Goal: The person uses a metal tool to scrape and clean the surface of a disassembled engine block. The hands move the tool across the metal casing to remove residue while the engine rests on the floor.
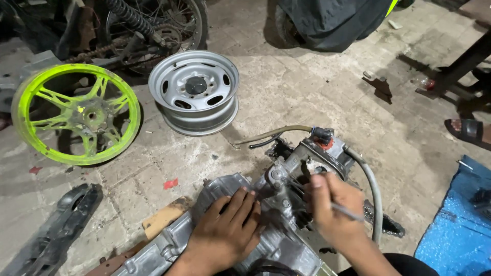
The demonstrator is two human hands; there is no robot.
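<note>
On the concrete floor (307, 87), the engine assembly (266, 214) is lying. The left hand (225, 230) is pressing flat on its casing, fingers spread. The right hand (332, 209) is pinching a thin metal tool (345, 210) against the cylinder head (319, 153).

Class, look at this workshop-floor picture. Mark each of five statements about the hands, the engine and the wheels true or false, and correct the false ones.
1. The left hand lies flat on the engine casing. True.
2. The right hand holds a hammer. False: it grips a thin metal tool.
3. The green wheel lies left of the silver wheel rim. True.
4. The engine stands on a table. False: it rests on the concrete floor.
5. A grey hose curves down the engine's right side. True.
</note>
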